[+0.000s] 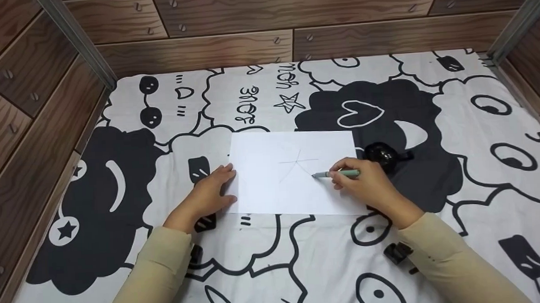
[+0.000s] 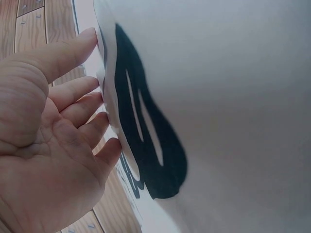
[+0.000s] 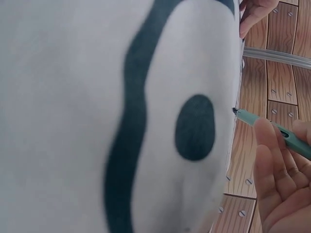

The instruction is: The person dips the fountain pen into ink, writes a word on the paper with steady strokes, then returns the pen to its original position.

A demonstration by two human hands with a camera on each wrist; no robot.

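A white sheet of paper [image 1: 262, 193] lies on the patterned cloth, with several thin lines meeting at one point drawn on it. My right hand [image 1: 360, 179] pinches a green pen [image 1: 346, 172], its dark tip at the lower end of the right-hand slanting line. The right wrist view shows the same pen [image 3: 248, 117] between thumb and fingers. My left hand [image 1: 208, 190] rests at the sheet's left edge, fingers and thumb spread. In the left wrist view the left hand [image 2: 63, 126] has its fingertips down against the surface and holds nothing.
A glossy black rounded object [image 1: 382, 156] with a short stub sits just right of the paper, close behind my right hand. The black-and-white cartoon cloth [image 1: 267, 297] covers the table. Wood-patterned walls [image 1: 227, 12] and metal posts [image 1: 78, 41] border it.
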